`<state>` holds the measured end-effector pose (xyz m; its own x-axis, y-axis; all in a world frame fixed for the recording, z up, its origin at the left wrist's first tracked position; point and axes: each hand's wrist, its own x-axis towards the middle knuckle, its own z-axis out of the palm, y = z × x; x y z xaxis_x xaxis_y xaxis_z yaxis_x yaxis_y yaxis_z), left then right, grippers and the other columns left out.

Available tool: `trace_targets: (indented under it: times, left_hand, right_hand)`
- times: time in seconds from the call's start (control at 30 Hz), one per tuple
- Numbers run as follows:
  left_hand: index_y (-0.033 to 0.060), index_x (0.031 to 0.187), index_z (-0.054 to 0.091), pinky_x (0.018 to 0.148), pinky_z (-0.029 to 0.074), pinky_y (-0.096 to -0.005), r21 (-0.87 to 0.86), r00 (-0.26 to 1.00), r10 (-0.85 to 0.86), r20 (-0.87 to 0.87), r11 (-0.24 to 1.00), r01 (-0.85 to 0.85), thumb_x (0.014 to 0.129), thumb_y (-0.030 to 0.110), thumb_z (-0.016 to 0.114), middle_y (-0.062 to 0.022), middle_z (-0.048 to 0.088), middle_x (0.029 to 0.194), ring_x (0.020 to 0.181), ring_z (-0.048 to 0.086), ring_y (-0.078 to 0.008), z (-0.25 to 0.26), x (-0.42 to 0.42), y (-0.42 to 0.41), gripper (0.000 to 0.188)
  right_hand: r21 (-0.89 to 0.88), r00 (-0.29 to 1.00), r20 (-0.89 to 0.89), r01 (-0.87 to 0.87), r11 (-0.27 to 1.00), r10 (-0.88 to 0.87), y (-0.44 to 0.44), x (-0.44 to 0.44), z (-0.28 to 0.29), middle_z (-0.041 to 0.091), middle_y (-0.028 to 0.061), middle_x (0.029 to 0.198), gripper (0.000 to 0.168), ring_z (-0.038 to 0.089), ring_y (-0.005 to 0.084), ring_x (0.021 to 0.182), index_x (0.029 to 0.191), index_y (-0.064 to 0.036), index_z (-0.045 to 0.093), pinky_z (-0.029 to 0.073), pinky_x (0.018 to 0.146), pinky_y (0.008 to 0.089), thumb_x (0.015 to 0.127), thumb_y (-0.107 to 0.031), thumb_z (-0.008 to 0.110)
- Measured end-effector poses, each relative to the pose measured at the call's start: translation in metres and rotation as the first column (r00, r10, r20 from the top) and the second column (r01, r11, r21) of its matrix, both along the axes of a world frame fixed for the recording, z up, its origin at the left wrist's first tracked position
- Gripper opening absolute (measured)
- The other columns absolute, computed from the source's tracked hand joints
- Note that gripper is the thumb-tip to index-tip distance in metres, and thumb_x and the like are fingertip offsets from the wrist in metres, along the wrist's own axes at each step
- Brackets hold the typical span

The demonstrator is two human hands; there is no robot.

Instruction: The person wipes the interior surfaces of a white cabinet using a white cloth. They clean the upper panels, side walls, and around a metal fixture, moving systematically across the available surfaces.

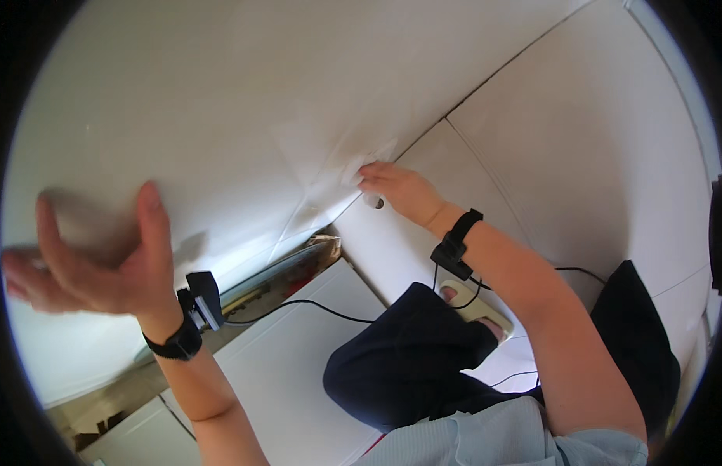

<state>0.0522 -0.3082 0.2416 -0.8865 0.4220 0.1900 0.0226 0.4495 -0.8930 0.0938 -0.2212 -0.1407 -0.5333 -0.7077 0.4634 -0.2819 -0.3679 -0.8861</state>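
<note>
My left hand (105,262) is raised at the left with its fingers spread, holding nothing. It is against or just in front of a glossy white wall (221,105); I cannot tell whether it touches. At the wall's lower seam, my right hand (404,189) reaches down with its fingers bunched on a thin white wipe or tissue (370,200). The wipe is blurred and partly hidden by the fingers. Just below the fingertips, a small dark round spot (379,203) shows on the white tiled floor (547,145).
A white cabinet or box top (297,373) stands at the lower left, with a gap (279,274) full of oddments behind it. Black cables (320,304) run from the wrist-worn devices (201,309). My bent knee (396,355) and a slippered foot (483,311) are below.
</note>
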Motion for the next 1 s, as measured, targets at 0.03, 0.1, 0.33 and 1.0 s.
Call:
trace_targets:
  times: [0.03, 0.1, 0.33, 1.0]
  left_hand:
    - [0.0108, 0.114, 0.058, 0.090, 0.030, -0.0442, 0.016, 1.000, -0.004, -0.026, 1.000, 0.004, 0.060, 0.052, 0.075, -0.0130, 0.030, 0.136, 0.123, 0.024, -0.0323, -0.001, -0.001, -0.001, 0.070]
    - [0.0159, 0.113, 0.060, 0.092, 0.027, -0.0460, 0.052, 0.996, -0.031, -0.083, 0.998, 0.035, 0.059, 0.056, 0.072, -0.0139, 0.033, 0.136, 0.124, 0.026, -0.0337, -0.011, -0.003, -0.008, 0.067]
    - [0.0132, 0.117, 0.057, 0.098, 0.026, -0.0411, 0.191, 0.994, -0.066, -0.085, 0.978, 0.082, 0.073, 0.031, 0.068, -0.0156, 0.046, 0.128, 0.117, 0.043, -0.0330, -0.011, 0.000, -0.018, 0.049]
    - [0.0018, 0.111, 0.051, 0.066, 0.047, -0.0356, 0.787, 0.933, 0.108, 0.343, -0.575, -0.223, 0.069, -0.003, 0.055, -0.0136, 0.056, 0.097, 0.077, 0.056, -0.0305, -0.241, 0.326, 0.147, 0.043]
  right_hand:
    - [0.053, 1.000, -0.006, -0.006, 0.999, 0.007, 0.006, -0.009, 0.002, 0.057, 0.0075, 0.114, 0.030, 0.053, 0.0254, 0.106, 0.100, -0.009, 0.060, 0.045, 0.088, 0.0316, 0.074, 0.002, 0.050]
    - [0.168, 0.986, 0.131, -0.123, 0.978, 0.102, 0.015, -0.038, 0.005, 0.059, 0.0106, 0.108, 0.030, 0.055, 0.0282, 0.099, 0.095, -0.007, 0.063, 0.046, 0.084, 0.0336, 0.072, 0.006, 0.047]
    - [0.447, 0.920, 0.211, -0.390, 0.805, 0.329, 0.042, -0.108, 0.093, 0.060, 0.0129, 0.100, 0.033, 0.057, 0.0268, 0.090, 0.093, -0.005, 0.063, 0.046, 0.075, 0.0313, 0.073, 0.010, 0.042]
    - [-0.119, 0.054, -0.991, 0.032, 0.992, -0.120, -0.052, -0.058, 0.093, 0.054, 0.0027, 0.119, 0.049, 0.045, 0.0216, 0.115, 0.124, -0.016, 0.051, 0.029, 0.094, 0.0377, 0.077, -0.002, 0.054]
